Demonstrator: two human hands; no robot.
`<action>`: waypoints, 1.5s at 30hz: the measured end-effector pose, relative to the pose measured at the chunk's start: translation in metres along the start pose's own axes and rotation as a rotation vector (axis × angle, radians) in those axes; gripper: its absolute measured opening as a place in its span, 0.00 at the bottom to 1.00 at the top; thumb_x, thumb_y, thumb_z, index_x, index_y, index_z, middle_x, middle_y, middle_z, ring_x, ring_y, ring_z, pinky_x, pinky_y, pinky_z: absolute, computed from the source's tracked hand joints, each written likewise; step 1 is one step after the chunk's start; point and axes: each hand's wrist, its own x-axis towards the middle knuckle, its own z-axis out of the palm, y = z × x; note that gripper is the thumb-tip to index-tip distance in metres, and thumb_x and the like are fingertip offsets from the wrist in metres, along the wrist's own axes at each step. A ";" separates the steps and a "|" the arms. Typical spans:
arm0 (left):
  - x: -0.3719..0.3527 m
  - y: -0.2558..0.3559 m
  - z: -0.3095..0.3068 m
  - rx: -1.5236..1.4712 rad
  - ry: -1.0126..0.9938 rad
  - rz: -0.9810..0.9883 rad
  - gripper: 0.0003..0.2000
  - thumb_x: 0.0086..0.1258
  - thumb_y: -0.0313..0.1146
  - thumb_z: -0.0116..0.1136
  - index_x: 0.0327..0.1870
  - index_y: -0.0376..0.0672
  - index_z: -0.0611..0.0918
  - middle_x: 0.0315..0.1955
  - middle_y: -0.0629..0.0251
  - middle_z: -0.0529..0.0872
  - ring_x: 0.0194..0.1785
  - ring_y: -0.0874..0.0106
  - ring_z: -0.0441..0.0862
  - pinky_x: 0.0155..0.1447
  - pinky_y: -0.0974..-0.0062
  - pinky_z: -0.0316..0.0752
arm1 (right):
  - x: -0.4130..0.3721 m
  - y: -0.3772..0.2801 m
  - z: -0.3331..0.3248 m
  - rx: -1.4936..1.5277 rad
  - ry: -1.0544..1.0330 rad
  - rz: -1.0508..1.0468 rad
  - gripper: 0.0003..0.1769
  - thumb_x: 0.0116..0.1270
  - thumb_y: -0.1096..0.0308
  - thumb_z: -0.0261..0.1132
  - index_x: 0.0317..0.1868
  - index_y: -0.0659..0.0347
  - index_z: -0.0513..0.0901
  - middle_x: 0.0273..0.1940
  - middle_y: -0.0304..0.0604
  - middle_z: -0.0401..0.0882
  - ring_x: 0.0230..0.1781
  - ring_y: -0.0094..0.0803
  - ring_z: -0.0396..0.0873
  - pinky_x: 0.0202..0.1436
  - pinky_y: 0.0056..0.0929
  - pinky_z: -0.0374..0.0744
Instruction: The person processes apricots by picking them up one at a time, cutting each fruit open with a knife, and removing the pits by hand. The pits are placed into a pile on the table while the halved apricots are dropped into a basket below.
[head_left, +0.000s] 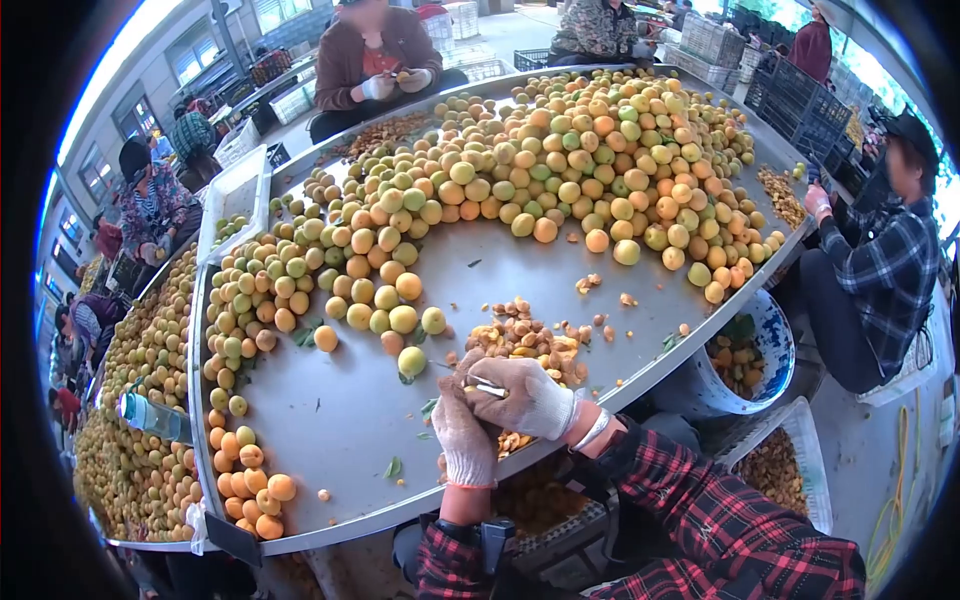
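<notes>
My right hand point(528, 398), in a stained knitted glove, is closed around a small knife point(488, 387) with a pale handle. Against it, my gloved left hand point(464, 438) is curled shut, and whatever it holds is hidden by the fingers. Both hands are over the near edge of the metal table point(345, 425). Just beyond them lies a heap of apricot pits and split apricot pieces point(530, 345). A single greenish apricot point(411, 362) sits to the left of the heap.
Whole apricots point(600, 150) are piled across the far side of the table. A blue-and-white bucket point(775, 350) and a white crate of pits point(808, 470) stand at the right. A bottle point(150, 418) lies at the left. Co-workers point(875, 240) sit around.
</notes>
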 end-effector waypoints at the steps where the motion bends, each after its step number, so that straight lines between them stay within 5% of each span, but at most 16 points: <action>1: 0.001 -0.001 0.001 -0.016 -0.004 0.004 0.27 0.84 0.50 0.39 0.61 0.29 0.76 0.51 0.57 0.83 0.54 0.69 0.81 0.60 0.70 0.77 | -0.001 0.002 0.002 -0.024 -0.004 0.020 0.09 0.65 0.67 0.68 0.41 0.63 0.81 0.34 0.52 0.81 0.35 0.49 0.82 0.39 0.37 0.80; 10: 0.005 -0.006 -0.003 0.028 0.019 0.015 0.26 0.84 0.48 0.39 0.57 0.28 0.78 0.47 0.58 0.84 0.49 0.70 0.82 0.56 0.71 0.78 | -0.004 0.006 0.010 -0.011 0.019 0.094 0.05 0.63 0.72 0.66 0.36 0.64 0.81 0.29 0.53 0.79 0.28 0.46 0.80 0.35 0.35 0.78; 13: 0.007 -0.016 -0.013 0.120 0.038 0.066 0.24 0.84 0.46 0.41 0.55 0.29 0.79 0.44 0.60 0.84 0.45 0.72 0.82 0.52 0.73 0.79 | -0.001 0.004 0.012 -0.022 0.045 0.130 0.05 0.65 0.71 0.66 0.36 0.65 0.81 0.29 0.50 0.80 0.28 0.39 0.81 0.35 0.33 0.79; 16: 0.007 -0.016 -0.014 0.198 0.046 0.105 0.21 0.84 0.44 0.43 0.52 0.32 0.80 0.40 0.62 0.83 0.41 0.74 0.81 0.48 0.75 0.80 | 0.001 0.005 0.012 0.131 0.074 0.395 0.07 0.66 0.69 0.67 0.37 0.65 0.82 0.29 0.46 0.82 0.30 0.31 0.81 0.37 0.31 0.80; 19: 0.011 -0.013 -0.016 0.207 0.013 0.067 0.22 0.83 0.41 0.42 0.59 0.29 0.79 0.49 0.58 0.85 0.50 0.73 0.81 0.55 0.76 0.77 | 0.000 0.010 0.007 0.166 0.033 0.396 0.08 0.68 0.68 0.67 0.39 0.65 0.82 0.31 0.43 0.83 0.33 0.23 0.80 0.39 0.29 0.80; 22: 0.012 -0.004 -0.006 -0.105 0.012 -0.042 0.21 0.82 0.40 0.43 0.59 0.29 0.79 0.50 0.57 0.85 0.51 0.72 0.82 0.57 0.75 0.77 | 0.001 0.005 -0.003 0.131 -0.101 0.221 0.08 0.66 0.68 0.68 0.40 0.63 0.82 0.34 0.46 0.84 0.34 0.30 0.83 0.40 0.31 0.81; 25: 0.013 -0.006 -0.015 0.122 -0.001 -0.086 0.22 0.82 0.40 0.43 0.60 0.29 0.79 0.53 0.55 0.84 0.54 0.70 0.81 0.60 0.74 0.76 | 0.002 0.011 -0.005 -0.087 -0.115 0.124 0.07 0.65 0.69 0.68 0.41 0.62 0.81 0.35 0.49 0.83 0.36 0.42 0.85 0.40 0.33 0.81; 27: 0.016 -0.018 -0.019 0.301 0.014 0.018 0.22 0.82 0.39 0.43 0.62 0.28 0.77 0.56 0.55 0.83 0.57 0.68 0.81 0.63 0.73 0.74 | 0.003 0.010 -0.003 -0.181 0.056 0.060 0.06 0.65 0.69 0.67 0.39 0.61 0.80 0.35 0.51 0.82 0.37 0.51 0.83 0.39 0.36 0.81; 32: 0.009 -0.007 -0.011 0.338 -0.019 0.078 0.21 0.82 0.38 0.45 0.61 0.29 0.79 0.56 0.56 0.83 0.58 0.68 0.80 0.66 0.71 0.72 | 0.007 0.023 -0.019 -0.301 0.073 0.174 0.12 0.68 0.61 0.66 0.38 0.62 0.78 0.34 0.54 0.81 0.38 0.53 0.82 0.39 0.39 0.80; 34: 0.007 -0.002 -0.005 0.495 0.004 0.144 0.19 0.82 0.36 0.43 0.57 0.29 0.81 0.48 0.58 0.86 0.50 0.71 0.83 0.53 0.74 0.79 | 0.010 0.026 -0.029 -0.404 0.030 0.350 0.15 0.67 0.57 0.66 0.44 0.60 0.81 0.38 0.54 0.83 0.43 0.54 0.82 0.46 0.45 0.80; 36: 0.004 0.000 -0.002 0.545 -0.010 0.175 0.20 0.82 0.37 0.43 0.57 0.28 0.81 0.47 0.57 0.86 0.48 0.72 0.83 0.52 0.75 0.79 | 0.011 0.027 -0.036 -0.406 0.006 0.412 0.17 0.66 0.56 0.67 0.44 0.62 0.81 0.42 0.56 0.83 0.47 0.55 0.82 0.51 0.47 0.79; 40: -0.011 0.016 0.013 0.608 -0.073 0.016 0.20 0.80 0.37 0.44 0.55 0.29 0.82 0.39 0.60 0.88 0.36 0.75 0.84 0.37 0.80 0.79 | 0.009 0.031 -0.044 -0.442 -0.054 0.502 0.19 0.66 0.55 0.67 0.45 0.64 0.81 0.46 0.60 0.83 0.50 0.55 0.81 0.54 0.45 0.79; 42: -0.016 0.028 0.024 0.519 -0.213 -0.211 0.18 0.77 0.33 0.47 0.56 0.28 0.81 0.35 0.57 0.90 0.40 0.72 0.86 0.47 0.77 0.80 | 0.011 0.028 -0.047 -0.429 -0.095 0.513 0.18 0.67 0.56 0.66 0.44 0.64 0.81 0.43 0.61 0.83 0.48 0.56 0.82 0.53 0.46 0.79; 45: -0.020 0.037 0.027 0.691 -0.512 -0.385 0.20 0.72 0.32 0.53 0.61 0.31 0.79 0.44 0.58 0.88 0.48 0.74 0.84 0.52 0.77 0.78 | 0.013 0.027 -0.049 -0.349 -0.054 0.560 0.18 0.67 0.56 0.65 0.46 0.63 0.81 0.41 0.61 0.84 0.46 0.57 0.82 0.51 0.48 0.80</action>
